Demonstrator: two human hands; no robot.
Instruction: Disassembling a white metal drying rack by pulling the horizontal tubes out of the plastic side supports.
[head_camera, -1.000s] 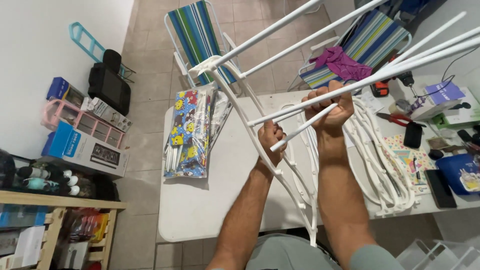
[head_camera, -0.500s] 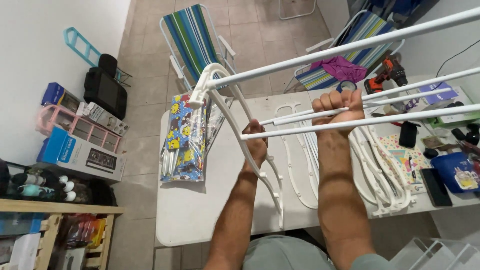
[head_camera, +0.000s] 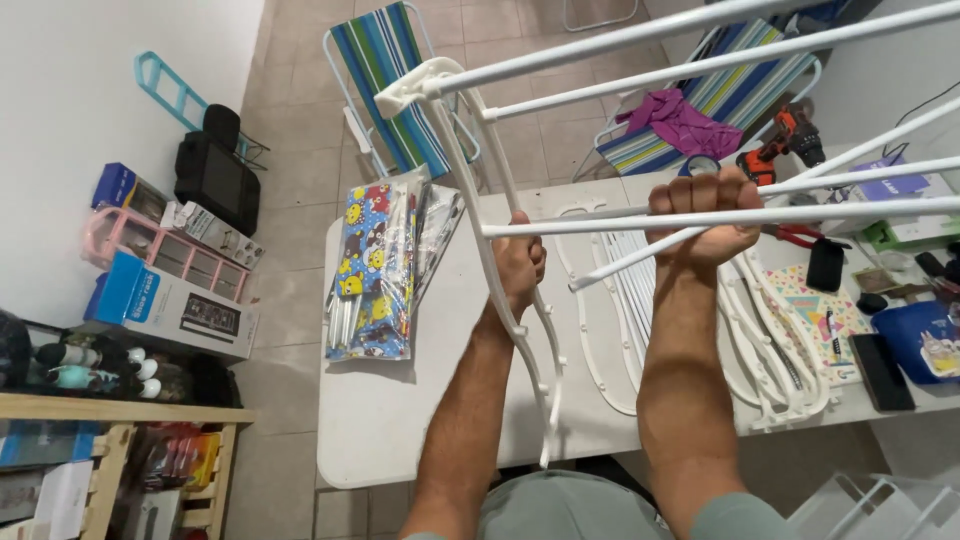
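I hold a white folding drying rack (head_camera: 640, 35) up in the air above a white table (head_camera: 380, 420). My left hand (head_camera: 520, 265) grips the rack's curved plastic side bar, which runs from a top joint down toward my chest. My right hand (head_camera: 705, 215) is closed in a fist around one of the thin white rods that stretch away to the right. More white rack parts (head_camera: 780, 360) lie flat on the table under my arms. A colourful cartoon-print package (head_camera: 370, 270) lies at the table's left end.
Two striped folding chairs (head_camera: 390, 70) stand on the tiled floor beyond the table. A red drill (head_camera: 785, 140), pliers, a phone and a blue container (head_camera: 920, 340) sit at the right. Boxes, a black bag and wooden shelves line the left wall.
The rack has swung upward, its rods now nearer level. My right hand rose with its rod; my left hand shifted slightly along the side bar.
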